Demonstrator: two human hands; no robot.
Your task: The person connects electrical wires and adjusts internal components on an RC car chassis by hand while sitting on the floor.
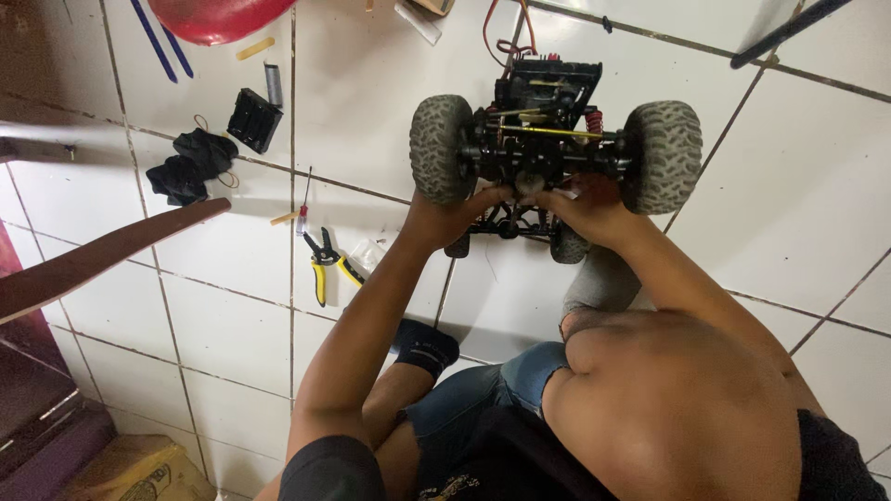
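Observation:
A black radio-controlled car chassis [543, 130] with big knobby grey tyres stands on the white tiled floor in front of me. My left hand [450, 215] grips the chassis low down, beside the left tyre [440, 148]. On the near side of the chassis, by the right tyre [661, 153], my right hand [587, 204] holds the frame. Both hands meet around the axle in the middle. Red shock springs and a yellow rod show on top of the car.
Yellow-handled pliers [325, 264] and a small red screwdriver [303, 209] lie on the tiles to the left. Farther left are a black battery holder [253, 119], a black bundle [190, 165] and a red bowl [218, 17]. A dark wooden slat [93, 260] juts in from the left.

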